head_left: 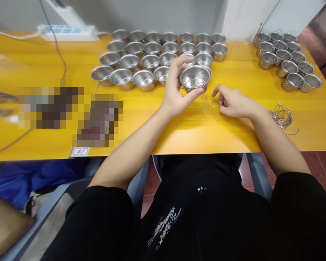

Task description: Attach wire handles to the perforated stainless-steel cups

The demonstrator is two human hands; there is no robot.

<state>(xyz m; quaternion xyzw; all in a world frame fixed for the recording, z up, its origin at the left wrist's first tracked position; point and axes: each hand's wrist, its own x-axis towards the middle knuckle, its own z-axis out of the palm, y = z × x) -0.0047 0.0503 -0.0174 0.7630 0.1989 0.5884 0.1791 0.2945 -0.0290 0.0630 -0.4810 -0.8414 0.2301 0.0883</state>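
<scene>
My left hand [178, 88] grips a perforated metal cup [195, 78] by its side and rim, lifted in front of the rows of cups with its opening tilted toward me. My right hand [230, 101] is closed, with thumb and fingertips pinching a thin curved wire [212, 104]. The wire's free end points up toward the held cup but stays apart from it. Right of my right forearm, a tangle of similar bent wires [281, 116] lies on the yellow table [201, 139].
Several rows of like cups [143, 79] stand behind my left hand. At the far right, a cluster of cups [292, 82] carries wire handles. A power strip [70, 33] lies at the back left. Two pixelated items [99, 121] rest on the left. Another person's limb [5, 224] shows lower left.
</scene>
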